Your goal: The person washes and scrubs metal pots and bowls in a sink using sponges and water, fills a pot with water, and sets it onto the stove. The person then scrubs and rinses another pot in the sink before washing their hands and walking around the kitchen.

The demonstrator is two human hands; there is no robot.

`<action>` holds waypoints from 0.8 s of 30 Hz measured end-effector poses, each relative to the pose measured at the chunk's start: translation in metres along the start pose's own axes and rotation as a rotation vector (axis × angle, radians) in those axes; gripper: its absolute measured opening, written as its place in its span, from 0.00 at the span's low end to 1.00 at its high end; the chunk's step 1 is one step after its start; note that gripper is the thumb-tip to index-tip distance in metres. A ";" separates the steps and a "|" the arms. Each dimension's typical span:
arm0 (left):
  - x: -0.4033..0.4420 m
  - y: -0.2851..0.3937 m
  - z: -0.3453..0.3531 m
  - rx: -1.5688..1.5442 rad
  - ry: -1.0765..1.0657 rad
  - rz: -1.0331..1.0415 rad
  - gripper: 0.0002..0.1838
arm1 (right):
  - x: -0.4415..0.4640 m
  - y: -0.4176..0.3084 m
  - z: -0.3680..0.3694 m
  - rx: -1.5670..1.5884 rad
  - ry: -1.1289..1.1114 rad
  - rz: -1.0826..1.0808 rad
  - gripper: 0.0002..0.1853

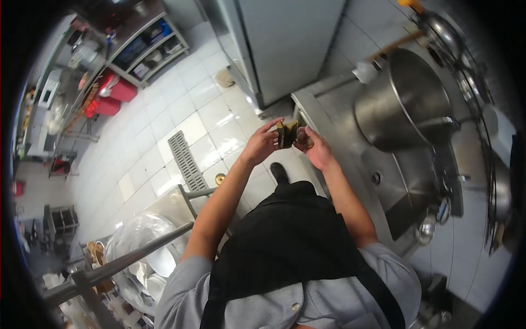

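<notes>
Out in front of my body, both hands hold a small dark, flat thing with yellowish parts [286,136]; it seems folded or bent, and its kind is not clear. My left hand [263,143] pinches its left side with the fingers partly curled. On the opposite side, my right hand [316,149] has its fingers bent at the thing's edge. The piece is held in the air beside the corner of a steel counter [312,104], above the tiled floor.
To the right, a large steel pot [378,109] stands tilted at the sink [392,203]. A metal rail [142,247] and plastic-wrapped white dishes [163,260] are at lower left. Farther off are a floor grate [186,162], red bins [121,90] and a tall steel cabinet [290,44].
</notes>
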State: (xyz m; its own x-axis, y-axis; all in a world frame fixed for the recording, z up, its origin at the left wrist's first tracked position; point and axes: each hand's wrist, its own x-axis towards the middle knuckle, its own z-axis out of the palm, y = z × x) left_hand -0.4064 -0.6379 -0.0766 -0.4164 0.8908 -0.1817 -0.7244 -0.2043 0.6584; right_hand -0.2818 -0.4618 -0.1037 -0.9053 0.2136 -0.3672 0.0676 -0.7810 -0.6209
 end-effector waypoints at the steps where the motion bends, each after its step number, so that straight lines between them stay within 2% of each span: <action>1: -0.002 0.010 -0.009 -0.071 0.018 0.023 0.26 | 0.018 0.000 0.013 -0.033 -0.060 -0.006 0.14; 6: -0.016 0.058 -0.058 0.048 0.368 0.104 0.26 | 0.116 0.012 0.077 -0.296 -0.168 0.124 0.17; 9: -0.038 0.075 -0.097 0.071 0.574 0.214 0.25 | 0.169 0.022 0.111 -0.645 -0.145 0.028 0.23; 10: -0.046 0.082 -0.110 0.034 0.674 0.243 0.24 | 0.176 0.020 0.135 -0.791 -0.167 -0.028 0.22; 13: -0.067 0.099 -0.142 -0.128 0.835 0.362 0.23 | 0.199 0.037 0.200 -0.842 -0.350 -0.072 0.19; 15: -0.078 0.108 -0.163 -0.247 0.882 0.429 0.23 | 0.207 0.061 0.238 -0.964 -0.571 -0.374 0.17; 18: -0.094 0.123 -0.201 -0.349 0.867 0.551 0.21 | 0.223 0.096 0.290 -1.215 -0.858 -0.544 0.18; 19: -0.099 0.127 -0.213 -0.406 0.770 0.619 0.20 | 0.236 0.121 0.300 -1.206 -0.967 -0.822 0.19; 20: -0.105 0.135 -0.224 -0.453 0.668 0.696 0.21 | 0.257 0.150 0.298 -1.327 -1.107 -0.907 0.20; 22: -0.115 0.159 -0.235 -0.438 0.672 0.742 0.24 | 0.272 0.178 0.307 -1.676 -1.186 -0.903 0.24; 24: -0.119 0.180 -0.246 -0.524 0.628 0.842 0.29 | 0.287 0.193 0.324 -1.768 -1.244 -0.770 0.29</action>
State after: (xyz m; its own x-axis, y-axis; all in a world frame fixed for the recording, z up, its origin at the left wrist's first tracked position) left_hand -0.6223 -0.8804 -0.1167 -0.9639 0.0681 -0.2574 -0.1677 -0.9061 0.3884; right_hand -0.6642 -0.7413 -0.1038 -0.6141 -0.7673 0.1848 -0.7525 0.4988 -0.4300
